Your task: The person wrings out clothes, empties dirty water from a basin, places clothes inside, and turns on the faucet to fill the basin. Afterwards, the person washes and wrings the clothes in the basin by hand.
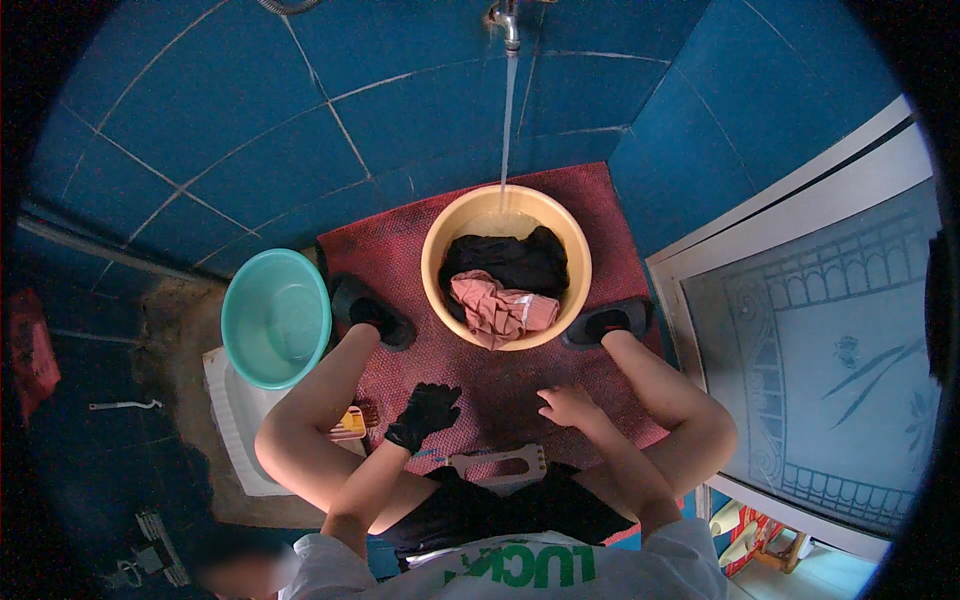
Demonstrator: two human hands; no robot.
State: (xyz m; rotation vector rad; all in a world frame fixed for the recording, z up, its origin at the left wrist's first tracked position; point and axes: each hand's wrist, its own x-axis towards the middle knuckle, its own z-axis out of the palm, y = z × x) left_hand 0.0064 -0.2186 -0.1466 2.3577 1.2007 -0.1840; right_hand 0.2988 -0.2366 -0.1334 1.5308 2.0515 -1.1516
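Black-gloved left hand [425,414] | bare right hand [570,406] | crumpled pink cloth [496,308] | round basin [433,265]

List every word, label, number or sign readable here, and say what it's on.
Shirt: large green capital letters across the front; I won't copy the wording.
Red item near the door: any print is too small to read.
No other lettering stands out.

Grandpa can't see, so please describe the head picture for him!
Water runs from a wall tap into a yellow basin holding black cloth and a pink garment. A person's black-gloved left hand and bare right hand hang empty between their knees. A teal basin stands at left.
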